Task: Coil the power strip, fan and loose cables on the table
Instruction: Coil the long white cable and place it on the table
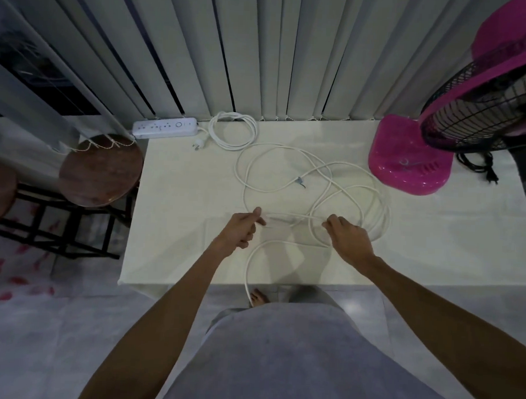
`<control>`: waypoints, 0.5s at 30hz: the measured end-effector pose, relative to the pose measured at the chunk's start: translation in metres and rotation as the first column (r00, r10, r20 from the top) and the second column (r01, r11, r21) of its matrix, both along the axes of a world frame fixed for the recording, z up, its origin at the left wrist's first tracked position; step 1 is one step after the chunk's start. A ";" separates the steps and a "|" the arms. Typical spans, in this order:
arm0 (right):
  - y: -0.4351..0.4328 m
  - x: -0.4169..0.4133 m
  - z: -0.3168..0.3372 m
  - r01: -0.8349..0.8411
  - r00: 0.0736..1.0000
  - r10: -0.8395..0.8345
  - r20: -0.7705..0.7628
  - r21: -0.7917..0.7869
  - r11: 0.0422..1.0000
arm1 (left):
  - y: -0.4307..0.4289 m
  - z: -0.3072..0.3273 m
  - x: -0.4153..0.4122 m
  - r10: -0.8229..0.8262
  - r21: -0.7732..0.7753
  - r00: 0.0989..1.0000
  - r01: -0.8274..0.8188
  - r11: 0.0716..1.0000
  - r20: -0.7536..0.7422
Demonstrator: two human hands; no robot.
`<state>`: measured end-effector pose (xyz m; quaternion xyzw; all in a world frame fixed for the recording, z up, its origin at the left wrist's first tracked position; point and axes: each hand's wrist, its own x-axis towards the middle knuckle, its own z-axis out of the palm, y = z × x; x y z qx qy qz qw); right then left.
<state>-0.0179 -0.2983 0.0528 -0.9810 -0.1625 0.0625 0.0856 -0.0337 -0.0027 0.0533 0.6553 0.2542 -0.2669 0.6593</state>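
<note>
a: table (176,225) as landmark: one pink fan (408,166) at its far right corner, one power strip (165,127) at its far left, cord already looped.

b: and the loose white cable (287,167)?

a: one, sprawled mid-table; likely light, limp, springy. left hand (242,228) and right hand (347,234) each pinch the near strand, a sensible grip.

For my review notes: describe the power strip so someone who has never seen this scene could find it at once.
Start at the white table and go to its far left corner, by the vertical blinds. The power strip lies there, a flat white bar with a row of sockets. Unlike the loose white cable sprawled mid-table, its own cord sits beside it in a neat coil.
</note>
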 end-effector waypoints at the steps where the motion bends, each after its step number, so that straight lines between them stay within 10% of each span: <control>1: -0.001 0.002 0.001 0.000 1.000 0.000 -0.009 0.013 1.000 | 0.000 0.002 0.001 0.010 -0.146 1.000 -0.014 0.989 -0.025; 9: -0.027 0.021 -0.001 -0.059 0.977 0.068 -0.204 0.054 0.997 | 0.023 0.048 0.019 0.183 -0.790 0.978 -0.192 0.583 -0.103; 15: -0.059 0.041 0.007 -0.100 0.995 0.099 -0.011 -0.027 0.995 | 0.072 0.062 0.024 0.527 -0.907 0.825 -0.363 0.215 -0.205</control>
